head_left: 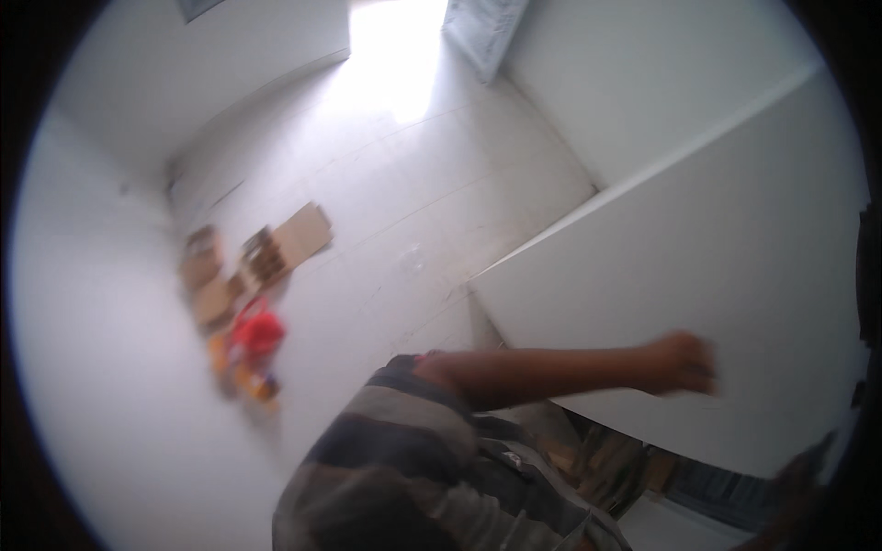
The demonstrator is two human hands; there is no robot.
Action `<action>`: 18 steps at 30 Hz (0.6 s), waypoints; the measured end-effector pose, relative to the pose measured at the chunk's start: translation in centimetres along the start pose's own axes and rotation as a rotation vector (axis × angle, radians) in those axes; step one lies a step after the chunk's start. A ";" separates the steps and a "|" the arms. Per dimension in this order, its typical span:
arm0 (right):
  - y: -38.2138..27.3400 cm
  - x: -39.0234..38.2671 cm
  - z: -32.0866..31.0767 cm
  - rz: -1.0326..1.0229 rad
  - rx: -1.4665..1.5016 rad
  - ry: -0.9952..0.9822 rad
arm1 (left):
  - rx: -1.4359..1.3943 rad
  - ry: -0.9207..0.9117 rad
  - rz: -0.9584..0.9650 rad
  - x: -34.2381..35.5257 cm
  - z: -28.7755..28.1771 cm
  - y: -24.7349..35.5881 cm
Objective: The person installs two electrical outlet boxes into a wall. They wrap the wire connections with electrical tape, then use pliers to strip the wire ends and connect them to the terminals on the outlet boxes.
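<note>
Large white panel [717, 275] stood tilted at 3 o'clock: stiff, smooth, probably heavy, best taken by its edges. Left hand [684, 363] lay on its face near the lower edge, grip unclear through blur; right hand [801, 468], at 5 o'clock, likewise.

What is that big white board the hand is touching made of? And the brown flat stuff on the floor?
The big white board looks like painted or laminated wood panel: smooth, matte, straight-edged, though blur leaves it open. The brown pieces on the floor look like cardboard: tan, flat, with folded flaps. The hand rests on the board.
</note>
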State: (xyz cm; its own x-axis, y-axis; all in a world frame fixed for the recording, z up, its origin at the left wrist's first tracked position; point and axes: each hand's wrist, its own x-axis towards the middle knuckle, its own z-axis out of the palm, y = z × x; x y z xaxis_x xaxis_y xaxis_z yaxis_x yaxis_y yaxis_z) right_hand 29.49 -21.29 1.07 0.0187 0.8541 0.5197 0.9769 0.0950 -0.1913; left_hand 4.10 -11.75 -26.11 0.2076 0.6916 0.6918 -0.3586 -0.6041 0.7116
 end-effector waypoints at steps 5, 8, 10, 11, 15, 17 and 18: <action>3.4 -14.0 15.9 0.098 0.239 -0.464 | 0.413 0.305 -1.121 -41.9 -10.2 -8.8; 6.0 -24.4 24.5 0.266 0.358 -0.872 | 0.656 0.633 -1.603 -65.5 -11.5 3.3; 7.3 -30.3 28.2 0.374 0.392 -1.149 | 0.795 0.768 -1.777 -75.7 -7.7 11.8; 8.3 -32.4 29.3 0.414 0.392 -1.262 | 0.951 0.619 -1.830 -79.4 -5.0 15.5; 9.5 -38.5 31.8 0.501 0.362 -1.525 | 1.355 -0.128 -1.874 -82.7 2.4 23.2; 9.7 -39.1 32.9 0.514 0.346 -1.570 | 1.635 0.119 -1.413 -81.5 5.1 22.6; 10.0 -39.6 33.1 0.520 0.329 -1.569 | 0.993 1.053 -1.561 -78.8 5.7 20.9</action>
State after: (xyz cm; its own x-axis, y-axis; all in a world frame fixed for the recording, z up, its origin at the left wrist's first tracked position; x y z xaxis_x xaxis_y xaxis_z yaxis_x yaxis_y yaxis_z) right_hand 31.48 -37.24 -48.98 -0.1108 0.4553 -0.8834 0.8490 -0.4188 -0.3223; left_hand -14.53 -81.13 -65.06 -0.8022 0.3999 -0.4433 0.1135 0.8312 0.5443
